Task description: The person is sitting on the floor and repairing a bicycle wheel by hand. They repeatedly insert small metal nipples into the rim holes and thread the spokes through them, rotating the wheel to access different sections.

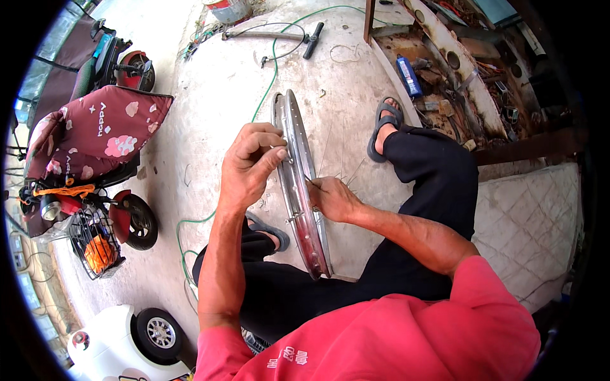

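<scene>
Maroon-draped scooter (95, 133) is standing left; metal wheel rim (303, 209) is standing on edge between the person's legs (435, 168).
Left hand (251, 162) is pinching the rim's left side between thumb and fingers; right hand (333, 199) is curling close at its right side, grip partly hidden, can't tell what it's grasping; blue container (408, 76) is lying far right.

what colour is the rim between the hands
Silver; the rim looks reddish toward its lower end, best seen in the head view.
</scene>
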`<state>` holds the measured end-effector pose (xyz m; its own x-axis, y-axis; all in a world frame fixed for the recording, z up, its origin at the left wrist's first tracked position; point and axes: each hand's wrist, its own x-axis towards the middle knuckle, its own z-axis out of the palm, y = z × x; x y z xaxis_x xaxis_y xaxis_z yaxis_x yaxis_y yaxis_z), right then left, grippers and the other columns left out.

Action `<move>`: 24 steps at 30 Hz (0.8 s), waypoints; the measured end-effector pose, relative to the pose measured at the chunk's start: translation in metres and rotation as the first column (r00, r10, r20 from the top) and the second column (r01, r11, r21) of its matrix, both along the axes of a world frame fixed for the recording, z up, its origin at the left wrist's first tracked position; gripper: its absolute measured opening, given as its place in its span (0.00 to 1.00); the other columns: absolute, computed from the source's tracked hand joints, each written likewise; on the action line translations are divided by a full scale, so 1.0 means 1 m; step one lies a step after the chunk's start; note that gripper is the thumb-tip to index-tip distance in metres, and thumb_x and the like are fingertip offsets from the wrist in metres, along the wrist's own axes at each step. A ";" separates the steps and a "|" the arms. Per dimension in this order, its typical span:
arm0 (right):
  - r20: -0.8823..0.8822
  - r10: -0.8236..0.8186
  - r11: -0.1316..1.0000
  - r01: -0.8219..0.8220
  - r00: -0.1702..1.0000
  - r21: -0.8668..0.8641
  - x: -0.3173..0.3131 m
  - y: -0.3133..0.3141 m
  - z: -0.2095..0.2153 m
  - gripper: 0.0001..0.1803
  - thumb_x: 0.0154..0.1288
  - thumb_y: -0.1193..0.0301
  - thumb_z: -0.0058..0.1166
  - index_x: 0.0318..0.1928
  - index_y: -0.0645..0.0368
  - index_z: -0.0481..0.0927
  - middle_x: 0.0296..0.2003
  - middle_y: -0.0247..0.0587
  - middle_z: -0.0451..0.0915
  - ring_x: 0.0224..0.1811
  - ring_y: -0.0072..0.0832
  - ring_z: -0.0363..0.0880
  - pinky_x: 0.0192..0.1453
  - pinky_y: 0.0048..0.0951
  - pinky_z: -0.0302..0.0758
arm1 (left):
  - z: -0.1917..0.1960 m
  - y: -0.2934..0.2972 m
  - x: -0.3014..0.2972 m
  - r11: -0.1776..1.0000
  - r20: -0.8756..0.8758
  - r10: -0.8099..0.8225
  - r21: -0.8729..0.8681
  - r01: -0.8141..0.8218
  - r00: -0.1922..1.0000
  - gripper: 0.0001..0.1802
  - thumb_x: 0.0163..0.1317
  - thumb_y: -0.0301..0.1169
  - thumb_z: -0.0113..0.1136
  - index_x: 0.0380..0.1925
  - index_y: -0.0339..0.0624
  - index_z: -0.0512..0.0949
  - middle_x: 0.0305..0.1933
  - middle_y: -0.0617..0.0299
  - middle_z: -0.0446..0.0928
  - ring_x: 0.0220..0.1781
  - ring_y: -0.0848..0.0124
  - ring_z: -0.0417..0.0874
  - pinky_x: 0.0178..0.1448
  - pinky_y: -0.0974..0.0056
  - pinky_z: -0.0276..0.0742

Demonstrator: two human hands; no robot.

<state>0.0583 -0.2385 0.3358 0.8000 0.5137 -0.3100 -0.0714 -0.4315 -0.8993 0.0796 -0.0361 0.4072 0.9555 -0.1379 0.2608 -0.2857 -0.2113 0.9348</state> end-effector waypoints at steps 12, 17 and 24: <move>-0.073 0.009 0.999 -0.012 0.997 -0.049 0.002 -0.001 0.006 0.29 0.74 0.55 0.39 0.28 0.68 0.79 0.19 0.45 0.76 0.24 0.30 0.75 0.34 0.37 0.72 | 0.010 0.001 -0.003 0.998 -0.144 -0.057 -0.033 0.052 0.988 0.10 0.59 0.23 0.66 0.41 0.36 0.81 0.57 0.57 0.73 0.40 0.78 0.75 0.41 0.73 0.72; -0.056 0.023 0.998 -0.026 0.998 -0.055 0.004 0.000 0.008 0.29 0.74 0.54 0.39 0.29 0.68 0.80 0.20 0.45 0.77 0.25 0.31 0.76 0.34 0.38 0.72 | 0.015 -0.004 -0.006 0.991 -0.199 -0.020 -0.135 -0.007 0.980 0.10 0.60 0.22 0.63 0.42 0.35 0.81 0.58 0.58 0.73 0.41 0.78 0.75 0.42 0.72 0.72; -0.064 -0.009 1.000 0.007 0.998 -0.026 0.001 0.000 0.001 0.33 0.75 0.49 0.39 0.27 0.68 0.79 0.17 0.49 0.75 0.23 0.37 0.75 0.34 0.42 0.71 | 0.007 0.004 -0.005 0.994 -0.158 -0.088 -0.070 0.078 0.983 0.12 0.63 0.24 0.59 0.47 0.36 0.81 0.57 0.57 0.73 0.40 0.78 0.74 0.40 0.72 0.72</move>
